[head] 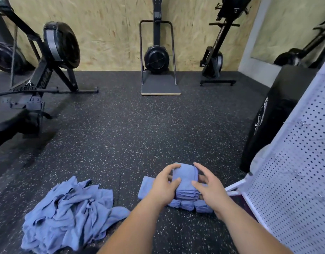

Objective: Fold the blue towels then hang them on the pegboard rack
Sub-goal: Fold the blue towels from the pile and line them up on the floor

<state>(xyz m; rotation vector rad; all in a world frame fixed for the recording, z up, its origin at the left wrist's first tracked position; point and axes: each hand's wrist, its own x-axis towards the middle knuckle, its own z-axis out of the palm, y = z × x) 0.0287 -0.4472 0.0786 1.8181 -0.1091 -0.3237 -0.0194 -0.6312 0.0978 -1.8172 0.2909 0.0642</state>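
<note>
- Blue folded towel stack (185,180) sits on the speckled rubber floor (121,136), low in the middle of the view, with both hands on it.
- Left hand (164,186) reaches in from the left, forearm stretched forward. Its fingers curl over the far top corner of the stack and the thumb presses on the top cloth, so it has a hold on the stack.
- Right hand (208,189) comes in from the right, with the fingers spread and only lightly bent. The index finger rises past the stack's far right corner and the thumb lies at its near right edge. Whether this hand truly grips the stack or only rests against it cannot be told.
- More folded towels (188,205) lie on the floor just in front of the stack, partly hidden by the wrists, and one flat towel (145,187) lies to the left, under the left hand.
- Loose towel pile (70,208), crumpled, lies well to the left of the stack.
- White pegboard rack (293,180) stands tilted at the right, near the right forearm.
- Rowing machine (53,57) stands at the far left by the wooden wall.
</note>
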